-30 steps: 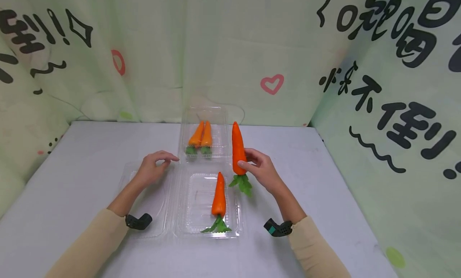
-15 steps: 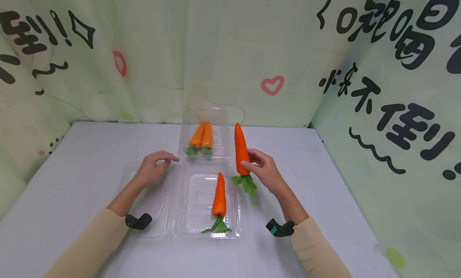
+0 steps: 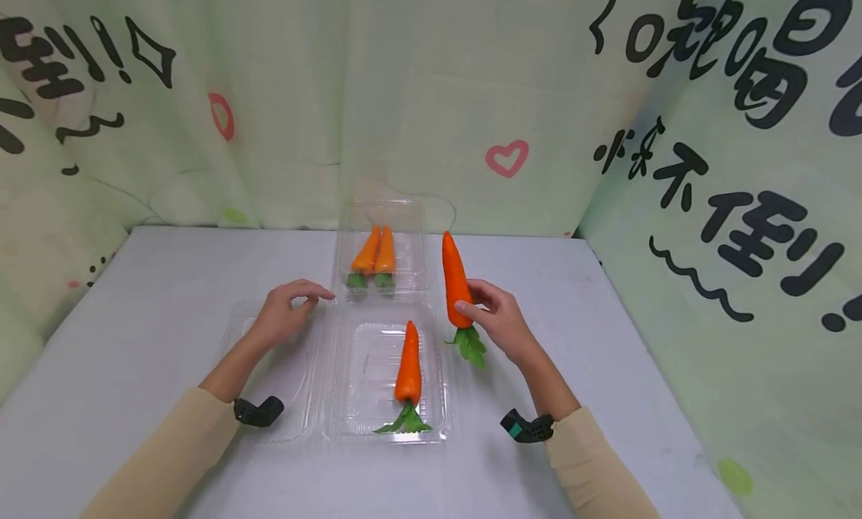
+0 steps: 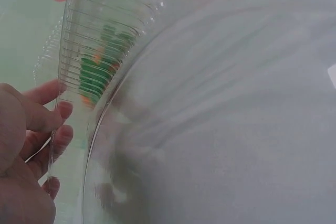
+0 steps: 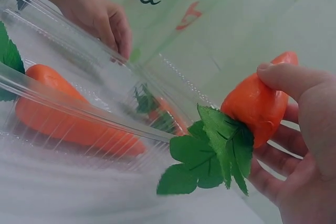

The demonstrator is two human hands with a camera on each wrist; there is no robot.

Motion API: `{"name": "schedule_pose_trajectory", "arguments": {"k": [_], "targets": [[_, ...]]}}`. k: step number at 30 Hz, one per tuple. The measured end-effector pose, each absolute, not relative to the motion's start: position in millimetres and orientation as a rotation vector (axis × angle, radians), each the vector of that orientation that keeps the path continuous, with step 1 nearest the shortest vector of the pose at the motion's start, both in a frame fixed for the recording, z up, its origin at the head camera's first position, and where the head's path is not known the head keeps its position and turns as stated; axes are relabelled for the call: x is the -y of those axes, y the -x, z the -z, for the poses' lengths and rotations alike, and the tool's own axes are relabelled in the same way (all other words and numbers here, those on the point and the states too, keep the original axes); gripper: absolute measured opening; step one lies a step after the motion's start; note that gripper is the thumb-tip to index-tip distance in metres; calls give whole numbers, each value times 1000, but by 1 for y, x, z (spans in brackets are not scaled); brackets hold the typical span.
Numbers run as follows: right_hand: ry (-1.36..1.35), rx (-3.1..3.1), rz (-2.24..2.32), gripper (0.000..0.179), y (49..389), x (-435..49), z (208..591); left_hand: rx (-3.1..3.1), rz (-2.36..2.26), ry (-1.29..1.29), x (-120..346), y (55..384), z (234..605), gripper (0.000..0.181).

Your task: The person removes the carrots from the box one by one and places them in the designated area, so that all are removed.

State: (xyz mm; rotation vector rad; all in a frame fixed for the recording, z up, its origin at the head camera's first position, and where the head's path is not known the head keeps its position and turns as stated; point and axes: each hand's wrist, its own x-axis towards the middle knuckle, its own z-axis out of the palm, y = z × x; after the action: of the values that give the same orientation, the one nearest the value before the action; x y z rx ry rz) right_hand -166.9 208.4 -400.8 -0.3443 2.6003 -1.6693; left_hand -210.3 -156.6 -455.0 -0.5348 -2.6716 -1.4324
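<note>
Lying nearest, leaves toward the person and tip pointing away, is the lone carrot (image 3: 408, 373) in the right half of the clear container (image 3: 367, 377). Just beyond and to the right comes the held carrot (image 3: 455, 283), pinched near its thick end between the thumb and fingers of the right hand (image 3: 501, 317)! And here's the relation that matters: it sits on the left side of that hand, up by the container's far right corner, long axis running away from the person with a slight lean left, almost parallel to its neighbour. Its leaves (image 3: 470, 345) hang nearest the person; whether they brush the rim, I can't tell. Across the container, farther from that carrot, the left hand (image 3: 286, 315) pinches a clear plastic edge, thumb one side, fingers the other. Farther back, two small carrots (image 3: 366, 253) lie side by side in the far box (image 3: 412, 242), green ends nearer.

What's different from a second ago? The right hand and its carrot are a touch farther right, clear of the tray's side; the left hand hasn't budged, nor has the lone carrot.
</note>
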Motion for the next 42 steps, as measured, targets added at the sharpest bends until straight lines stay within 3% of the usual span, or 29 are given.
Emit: {"name": "schedule_pose_trajectory", "arguments": {"k": [42], "targets": [[152, -2597, 1658, 44, 164, -216, 414, 2664, 1404, 512, 160, 207, 456, 29]]}}
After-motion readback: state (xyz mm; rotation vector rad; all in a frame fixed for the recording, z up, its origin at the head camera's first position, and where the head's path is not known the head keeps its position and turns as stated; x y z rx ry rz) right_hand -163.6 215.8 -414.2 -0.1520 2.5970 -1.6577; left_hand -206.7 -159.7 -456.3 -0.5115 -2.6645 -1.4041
